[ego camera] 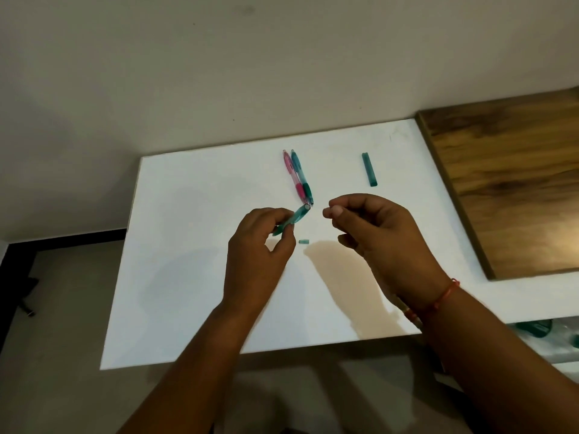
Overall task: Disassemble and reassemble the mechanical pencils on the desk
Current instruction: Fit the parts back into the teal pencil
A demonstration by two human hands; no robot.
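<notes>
My left hand grips a teal translucent pencil barrel above the white desk, its open end pointing up and right. My right hand hovers just right of that end with thumb and forefinger pinched together; whatever they hold is too small to see. A small teal piece lies on the desk between the hands. Two whole pencils, one pink and one blue-green, lie side by side beyond the hands. A teal tube-shaped part lies alone at the back right.
A wooden board adjoins the desk on the right. The wall runs behind the desk's far edge. Floor and a dark chair base show at the left. Dark objects sit below the desk edge at the right.
</notes>
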